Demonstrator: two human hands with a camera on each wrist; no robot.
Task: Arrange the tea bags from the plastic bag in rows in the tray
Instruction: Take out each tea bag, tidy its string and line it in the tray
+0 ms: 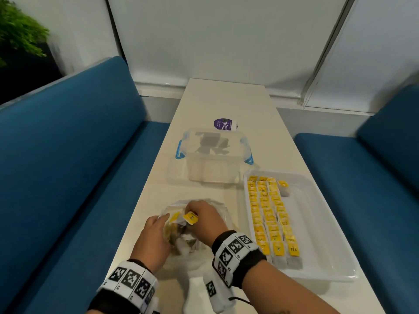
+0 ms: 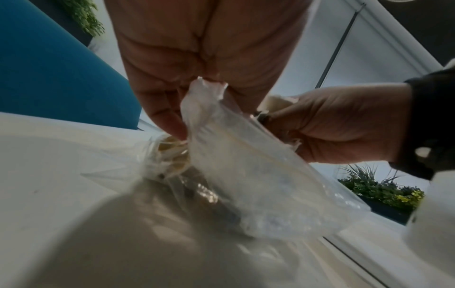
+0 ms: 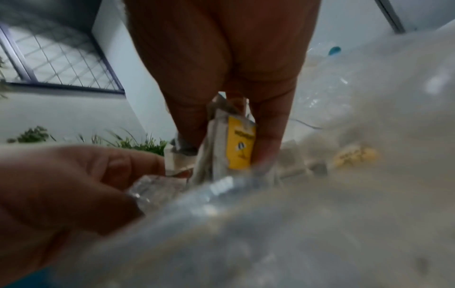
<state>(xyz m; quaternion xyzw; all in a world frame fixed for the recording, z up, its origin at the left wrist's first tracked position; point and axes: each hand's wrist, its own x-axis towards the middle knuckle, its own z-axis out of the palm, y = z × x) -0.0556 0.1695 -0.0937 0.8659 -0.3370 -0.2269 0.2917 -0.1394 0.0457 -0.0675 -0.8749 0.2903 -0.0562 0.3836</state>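
Observation:
A clear plastic bag (image 1: 181, 236) with tea bags inside lies on the white table near its front edge. My left hand (image 1: 156, 234) pinches the bag's rim (image 2: 209, 91) and holds it open. My right hand (image 1: 204, 218) reaches into the bag's mouth and pinches a yellow-tagged tea bag (image 1: 191, 217), seen upright between the fingers in the right wrist view (image 3: 240, 144). To the right stands the white tray (image 1: 317, 223), with three full rows of yellow-tagged tea bags (image 1: 272, 216) along its left side and one more bag (image 1: 283, 186) starting a fourth row at the far end.
A clear lidded box with blue clips (image 1: 214, 155) stands behind the plastic bag, and a purple-labelled tub (image 1: 224, 125) behind that. Blue bench seats (image 1: 68, 155) flank the narrow table on both sides. A green plant (image 1: 20, 30) is at far left.

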